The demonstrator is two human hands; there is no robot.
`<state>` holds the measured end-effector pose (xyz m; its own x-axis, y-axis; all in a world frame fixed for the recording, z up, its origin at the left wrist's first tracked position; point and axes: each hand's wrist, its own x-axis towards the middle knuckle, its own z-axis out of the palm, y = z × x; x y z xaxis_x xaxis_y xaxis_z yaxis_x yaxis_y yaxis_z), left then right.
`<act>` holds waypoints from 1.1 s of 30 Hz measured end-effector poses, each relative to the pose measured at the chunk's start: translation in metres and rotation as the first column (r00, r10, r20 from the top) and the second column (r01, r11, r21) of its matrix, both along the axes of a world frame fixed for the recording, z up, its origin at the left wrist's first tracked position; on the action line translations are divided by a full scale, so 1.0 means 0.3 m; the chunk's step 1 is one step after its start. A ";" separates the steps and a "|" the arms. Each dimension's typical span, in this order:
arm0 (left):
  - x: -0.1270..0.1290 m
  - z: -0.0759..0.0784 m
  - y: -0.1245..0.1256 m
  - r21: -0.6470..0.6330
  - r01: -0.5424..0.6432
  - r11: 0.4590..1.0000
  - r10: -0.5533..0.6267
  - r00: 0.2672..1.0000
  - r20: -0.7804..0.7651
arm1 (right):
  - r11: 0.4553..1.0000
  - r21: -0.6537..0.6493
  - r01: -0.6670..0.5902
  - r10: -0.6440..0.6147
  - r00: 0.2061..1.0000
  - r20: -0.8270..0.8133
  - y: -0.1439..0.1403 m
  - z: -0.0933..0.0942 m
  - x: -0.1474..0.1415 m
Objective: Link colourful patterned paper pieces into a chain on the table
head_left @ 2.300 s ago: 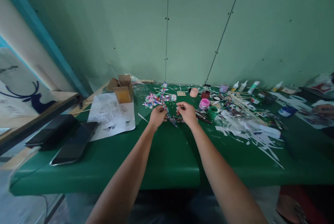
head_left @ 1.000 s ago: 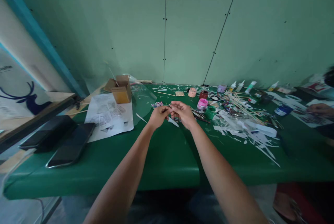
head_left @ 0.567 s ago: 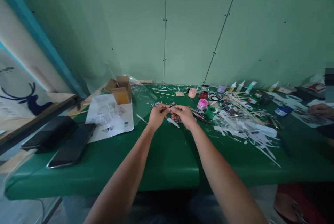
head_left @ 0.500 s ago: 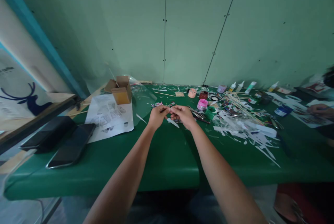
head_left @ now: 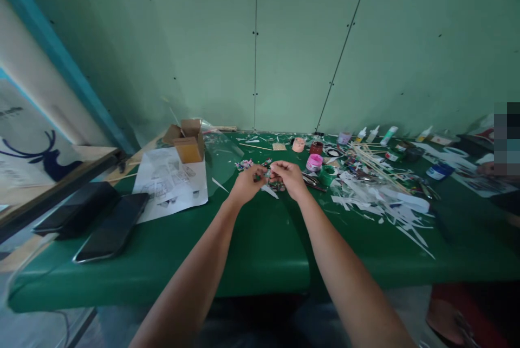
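Note:
My left hand [head_left: 248,182] and my right hand [head_left: 289,176] meet above the green table, fingertips pinched close together. Between them is something small and pale that I cannot make out. Just behind my left hand lies a little heap of pink and white bits [head_left: 244,164]. A white paper scrap [head_left: 270,191] shows on the table below the gap between my hands. Right of my right hand stand an open pink paint jar [head_left: 314,162] and a green paint jar [head_left: 327,175], with dark-handled tools [head_left: 313,182] beside them.
Paper strips [head_left: 382,199] and thin wooden sticks [head_left: 374,163] are heaped at the right. To the left are a printed sheet [head_left: 170,185], a cardboard box [head_left: 190,145] and a phone [head_left: 114,226]. Another person's hand [head_left: 487,169] is at the far right.
My hands have come slightly apart and turned, so more of the space between the fingers shows. The things on the table look unmoved.

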<state>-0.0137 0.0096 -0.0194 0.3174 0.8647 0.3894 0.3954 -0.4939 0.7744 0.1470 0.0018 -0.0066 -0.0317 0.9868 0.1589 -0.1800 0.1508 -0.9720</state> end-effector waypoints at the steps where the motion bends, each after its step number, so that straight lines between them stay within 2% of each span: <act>1: -0.003 -0.003 -0.006 0.053 0.060 0.997 -0.053 0.990 -0.129 | 0.999 0.000 0.038 -0.038 0.999 -0.019 0.006 -0.004 0.006; 3: -0.005 -0.005 -0.018 0.113 0.184 0.976 -0.132 0.924 -0.360 | 0.996 -0.009 0.089 -0.089 0.995 -0.046 0.016 -0.011 0.014; 5: 0.001 -0.005 -0.026 0.133 0.230 0.964 -0.136 0.858 -0.496 | 0.994 -0.028 0.105 -0.106 0.993 -0.054 0.020 -0.013 0.015; 8: 0.015 0.001 -0.030 0.124 0.211 0.970 -0.103 0.812 -0.575 | 0.993 -0.059 0.100 -0.102 0.994 -0.038 0.013 -0.006 0.004; 12: 0.026 0.007 -0.037 0.139 0.175 0.975 -0.057 0.796 -0.603 | 0.993 -0.077 0.085 -0.088 0.995 -0.038 0.002 0.003 -0.007; 15: 0.018 0.003 -0.044 0.209 0.112 0.971 0.029 0.817 -0.576 | 0.994 -0.074 0.084 -0.088 0.995 -0.051 0.005 -0.001 -0.003; 17: 0.007 -0.004 -0.041 0.202 0.080 0.976 0.041 0.845 -0.533 | 0.993 -0.077 0.090 -0.094 0.994 -0.060 0.009 -0.007 0.002; 23: -0.004 -0.012 -0.017 0.017 0.101 0.995 -0.084 0.900 -0.428 | 0.993 -0.078 0.086 -0.090 0.995 -0.045 0.014 -0.014 0.008; 25: -0.002 -0.005 -0.018 0.047 0.109 0.993 -0.082 0.917 -0.390 | 0.991 -0.079 0.106 -0.110 0.993 -0.048 0.015 -0.012 0.010; 29: -0.005 0.018 -0.022 0.210 0.044 0.977 0.026 0.946 -0.323 | 0.989 -0.060 0.132 -0.136 0.988 -0.068 0.018 -0.012 0.019; 33: -0.009 0.031 -0.017 0.191 0.025 0.981 0.022 0.971 -0.239 | 0.994 0.034 0.106 -0.106 0.994 -0.012 0.019 -0.014 0.018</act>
